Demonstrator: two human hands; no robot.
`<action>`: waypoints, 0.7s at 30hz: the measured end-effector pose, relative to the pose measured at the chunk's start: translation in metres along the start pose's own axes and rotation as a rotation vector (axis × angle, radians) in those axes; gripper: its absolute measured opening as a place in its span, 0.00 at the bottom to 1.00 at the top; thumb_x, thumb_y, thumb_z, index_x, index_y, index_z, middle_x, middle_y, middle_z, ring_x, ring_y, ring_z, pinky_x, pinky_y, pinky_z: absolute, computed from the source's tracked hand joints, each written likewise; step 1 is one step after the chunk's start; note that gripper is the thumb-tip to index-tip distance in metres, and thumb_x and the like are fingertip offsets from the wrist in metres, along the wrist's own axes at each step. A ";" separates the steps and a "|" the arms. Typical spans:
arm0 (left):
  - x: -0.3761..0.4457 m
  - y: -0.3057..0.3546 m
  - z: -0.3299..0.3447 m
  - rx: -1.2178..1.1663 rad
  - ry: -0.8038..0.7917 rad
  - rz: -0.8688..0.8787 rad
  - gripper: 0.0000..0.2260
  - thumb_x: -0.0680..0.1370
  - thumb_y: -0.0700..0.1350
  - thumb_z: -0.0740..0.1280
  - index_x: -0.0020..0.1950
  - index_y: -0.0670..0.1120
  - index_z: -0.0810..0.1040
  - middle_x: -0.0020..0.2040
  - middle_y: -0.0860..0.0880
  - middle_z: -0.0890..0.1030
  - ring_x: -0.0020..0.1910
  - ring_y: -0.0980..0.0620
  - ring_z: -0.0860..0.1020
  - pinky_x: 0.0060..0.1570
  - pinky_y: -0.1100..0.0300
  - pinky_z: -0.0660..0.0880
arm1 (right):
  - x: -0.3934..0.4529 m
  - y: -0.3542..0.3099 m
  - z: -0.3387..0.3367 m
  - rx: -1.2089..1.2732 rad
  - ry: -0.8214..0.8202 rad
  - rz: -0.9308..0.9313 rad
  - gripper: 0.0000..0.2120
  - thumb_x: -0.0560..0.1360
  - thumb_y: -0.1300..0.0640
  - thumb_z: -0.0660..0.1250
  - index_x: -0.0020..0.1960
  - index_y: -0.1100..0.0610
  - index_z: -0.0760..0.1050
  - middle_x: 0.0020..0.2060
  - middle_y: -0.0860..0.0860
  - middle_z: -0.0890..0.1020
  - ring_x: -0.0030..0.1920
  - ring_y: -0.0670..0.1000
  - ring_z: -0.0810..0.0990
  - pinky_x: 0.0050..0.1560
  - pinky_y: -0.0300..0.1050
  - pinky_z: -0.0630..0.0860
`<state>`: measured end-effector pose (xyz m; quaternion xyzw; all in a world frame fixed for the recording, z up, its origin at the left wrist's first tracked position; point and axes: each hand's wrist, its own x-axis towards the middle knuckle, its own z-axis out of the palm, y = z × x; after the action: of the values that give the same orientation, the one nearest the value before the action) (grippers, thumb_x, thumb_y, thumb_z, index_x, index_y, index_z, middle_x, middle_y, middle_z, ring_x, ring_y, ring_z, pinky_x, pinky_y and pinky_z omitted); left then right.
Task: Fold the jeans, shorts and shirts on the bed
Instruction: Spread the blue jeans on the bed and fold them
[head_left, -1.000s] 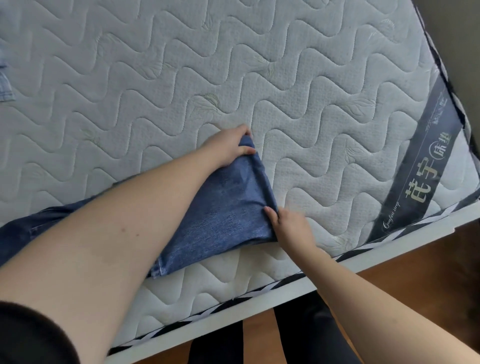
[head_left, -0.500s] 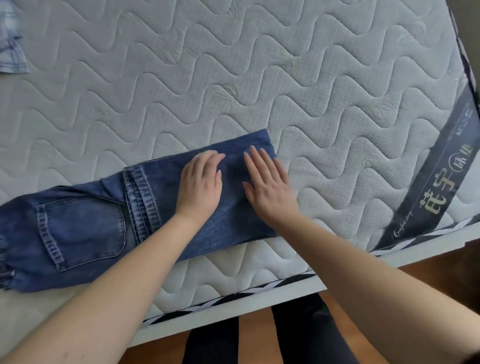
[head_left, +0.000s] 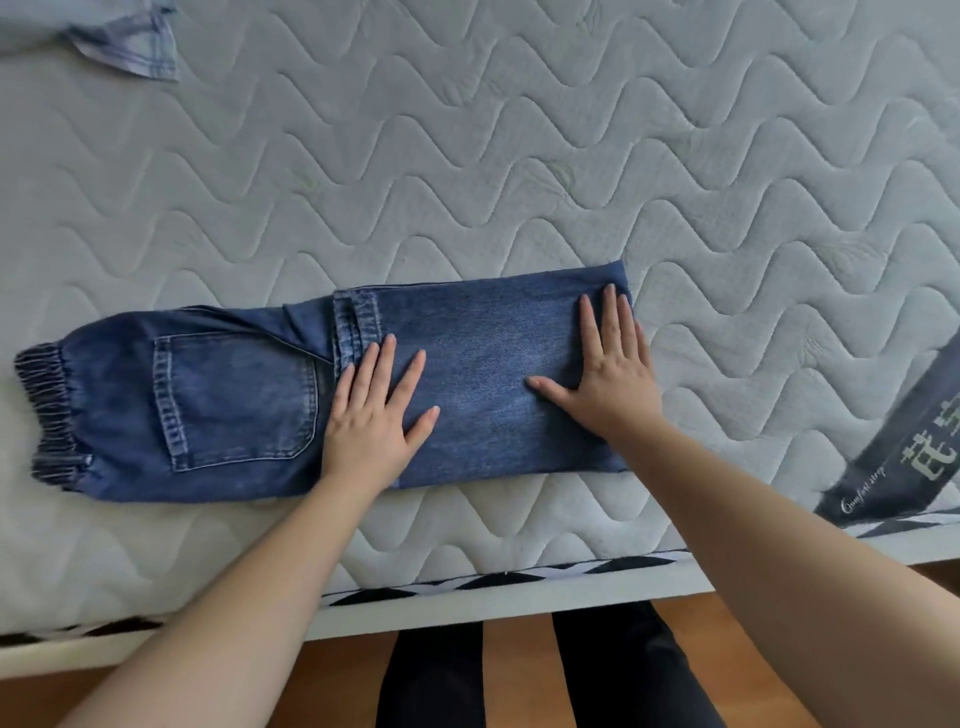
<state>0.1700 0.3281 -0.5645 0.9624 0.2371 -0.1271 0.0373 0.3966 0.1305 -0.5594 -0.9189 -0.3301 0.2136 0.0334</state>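
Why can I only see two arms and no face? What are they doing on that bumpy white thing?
The camera sits on the person's head and looks down, so you see only their arms and, at the bottom, their dark trouser legs. The bumpy white thing is a quilted white mattress on a bed. On it lies a pair of dark blue denim jeans, folded over on itself. The left hand lies flat on the jeans near the back pocket. The right hand lies flat near the right-hand end. Both press with straight fingers; neither is holding anything. At the top left corner lies a bit of pale blue denim cloth, another piece of clothing.
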 end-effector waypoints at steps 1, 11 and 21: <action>-0.001 -0.003 -0.001 -0.004 0.007 -0.001 0.30 0.81 0.63 0.48 0.80 0.53 0.51 0.81 0.46 0.49 0.79 0.47 0.51 0.76 0.47 0.52 | -0.001 -0.004 -0.002 -0.016 0.002 0.006 0.52 0.70 0.23 0.52 0.80 0.54 0.40 0.79 0.56 0.42 0.79 0.52 0.39 0.78 0.51 0.42; -0.010 -0.033 -0.021 -0.105 0.078 -0.049 0.26 0.80 0.50 0.60 0.77 0.45 0.62 0.78 0.47 0.61 0.77 0.47 0.59 0.75 0.48 0.56 | -0.003 -0.128 -0.001 0.022 0.027 -0.405 0.29 0.80 0.56 0.55 0.79 0.56 0.52 0.79 0.52 0.53 0.79 0.53 0.49 0.78 0.50 0.48; -0.053 -0.117 -0.018 -0.121 0.115 -0.165 0.23 0.81 0.48 0.55 0.76 0.47 0.65 0.77 0.46 0.64 0.76 0.46 0.61 0.74 0.47 0.56 | 0.007 -0.217 0.032 -0.010 -0.091 -0.464 0.34 0.82 0.46 0.54 0.80 0.58 0.43 0.79 0.53 0.43 0.79 0.53 0.41 0.77 0.49 0.45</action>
<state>0.0745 0.4107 -0.5344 0.9413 0.3247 -0.0599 0.0708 0.2600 0.3011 -0.5468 -0.8079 -0.5347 0.2399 0.0622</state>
